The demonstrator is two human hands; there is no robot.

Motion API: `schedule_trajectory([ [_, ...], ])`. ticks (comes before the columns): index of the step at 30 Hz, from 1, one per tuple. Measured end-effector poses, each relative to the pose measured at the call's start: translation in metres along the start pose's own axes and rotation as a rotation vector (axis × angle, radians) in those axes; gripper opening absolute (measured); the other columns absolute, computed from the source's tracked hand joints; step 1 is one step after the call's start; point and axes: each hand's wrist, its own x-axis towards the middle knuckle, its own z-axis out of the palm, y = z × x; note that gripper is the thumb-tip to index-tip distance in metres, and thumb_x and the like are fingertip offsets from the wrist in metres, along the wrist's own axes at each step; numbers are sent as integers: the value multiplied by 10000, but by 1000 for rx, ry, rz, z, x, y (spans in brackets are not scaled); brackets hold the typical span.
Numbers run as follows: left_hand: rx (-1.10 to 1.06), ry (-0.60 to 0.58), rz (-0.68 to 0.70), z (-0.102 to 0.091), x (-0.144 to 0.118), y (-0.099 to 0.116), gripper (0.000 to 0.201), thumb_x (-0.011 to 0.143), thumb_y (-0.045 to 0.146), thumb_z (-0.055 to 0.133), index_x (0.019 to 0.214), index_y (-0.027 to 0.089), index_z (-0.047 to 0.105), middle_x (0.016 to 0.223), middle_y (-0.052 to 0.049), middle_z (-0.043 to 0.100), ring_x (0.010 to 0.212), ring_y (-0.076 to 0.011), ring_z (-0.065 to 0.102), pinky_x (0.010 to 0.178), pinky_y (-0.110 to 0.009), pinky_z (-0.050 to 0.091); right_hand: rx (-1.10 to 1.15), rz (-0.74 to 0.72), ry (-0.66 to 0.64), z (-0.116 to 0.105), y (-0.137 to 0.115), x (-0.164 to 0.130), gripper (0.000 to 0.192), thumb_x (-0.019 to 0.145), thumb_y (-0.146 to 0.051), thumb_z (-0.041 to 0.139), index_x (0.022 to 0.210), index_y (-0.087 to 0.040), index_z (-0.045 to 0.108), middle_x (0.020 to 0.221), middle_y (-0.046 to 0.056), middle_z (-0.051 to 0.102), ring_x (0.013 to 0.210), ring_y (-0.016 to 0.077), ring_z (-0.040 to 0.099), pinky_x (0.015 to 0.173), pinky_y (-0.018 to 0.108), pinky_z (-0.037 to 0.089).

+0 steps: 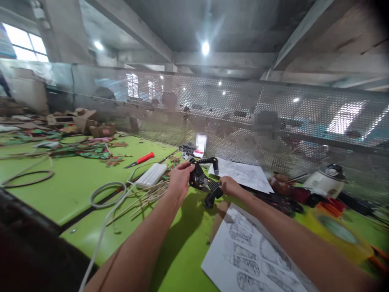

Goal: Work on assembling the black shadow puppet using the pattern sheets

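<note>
Both my hands hold a black cut-out figure point(203, 178) with jointed limbs and small gold rivets, just above the green table point(69, 186). My left hand point(179, 180) grips its left side with the fingers curled around the body. My right hand point(228, 186) pinches its lower right part. One black limb point(209, 161) sticks up and bends to the right above my hands.
A printed sheet of drawings point(252, 255) lies near my right forearm, another sheet point(243, 172) behind the figure. Thin bamboo sticks point(142, 196), a white power strip point(151, 174) with cable, a red-handled knife point(141, 159), a yellow tape roll point(337, 231) and a perforated metal screen point(273, 117) surround the spot.
</note>
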Motion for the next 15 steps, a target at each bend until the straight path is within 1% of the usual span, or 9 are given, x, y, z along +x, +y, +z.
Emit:
schedule_trajectory([
  [2, 32, 11, -4, -1, 1, 1, 211, 653, 55, 680, 829, 138, 599, 640, 0, 656, 551, -116, 636, 551, -215, 510, 8, 100, -49, -1, 3, -4, 225, 845, -344, 666, 781, -129, 644, 826, 42, 654, 790, 161, 621, 692, 290, 515],
  [3, 53, 17, -1, -1, 2, 1, 217, 669, 66, 673, 855, 147, 593, 620, 12, 646, 532, -117, 630, 529, -210, 501, 67, 156, -61, -5, 2, -6, 219, 880, -347, 625, 889, -129, 647, 903, 38, 655, 802, 157, 624, 704, 304, 531],
  [4, 76, 23, 1, -2, 2, 2, 224, 691, 80, 661, 886, 158, 585, 602, 22, 637, 515, -122, 628, 512, -213, 496, 117, 192, -68, -9, 0, -7, 225, 908, -349, 586, 953, -134, 635, 933, 31, 652, 795, 151, 630, 698, 309, 543],
  [5, 100, 24, 2, -2, 1, 2, 230, 715, 98, 647, 919, 170, 572, 589, 29, 631, 500, -131, 628, 500, -222, 496, 176, 225, -69, -16, -2, -9, 228, 915, -352, 572, 955, -134, 626, 908, 25, 653, 771, 147, 638, 678, 304, 549],
  [8, 168, 7, -8, 0, 0, 2, 247, 775, 155, 609, 1004, 199, 527, 596, 27, 641, 476, -166, 639, 480, -271, 511, 369, 287, -30, -43, -11, -14, 241, 842, -369, 641, 770, -146, 586, 682, 5, 633, 640, 139, 648, 584, 264, 537],
  [9, 185, -3, -9, 1, -1, 1, 251, 784, 166, 602, 1017, 203, 516, 608, 22, 649, 472, -173, 640, 473, -280, 512, 426, 296, -13, -53, -15, -16, 253, 803, -383, 674, 749, -156, 573, 644, 1, 626, 607, 136, 644, 558, 255, 528],
  [11, 215, -17, 2, 3, -2, -2, 253, 790, 181, 601, 1023, 205, 506, 630, 14, 660, 460, -176, 635, 453, -280, 503, 513, 303, 10, -68, -23, -23, 294, 714, -410, 735, 772, -163, 585, 623, -6, 624, 550, 122, 617, 508, 235, 500],
  [13, 241, -20, 31, 4, -2, -4, 243, 785, 195, 609, 1008, 198, 511, 644, 7, 667, 452, -170, 625, 433, -264, 485, 564, 305, 4, -75, -33, -31, 347, 660, -428, 758, 837, -163, 619, 654, -5, 642, 527, 107, 591, 485, 226, 478],
  [15, 260, -8, 70, 4, -2, -4, 229, 770, 214, 629, 976, 181, 534, 655, -4, 672, 461, -156, 616, 424, -235, 460, 578, 312, -35, -70, -42, -40, 363, 649, -431, 753, 867, -162, 647, 684, 3, 658, 537, 105, 586, 494, 228, 473],
])
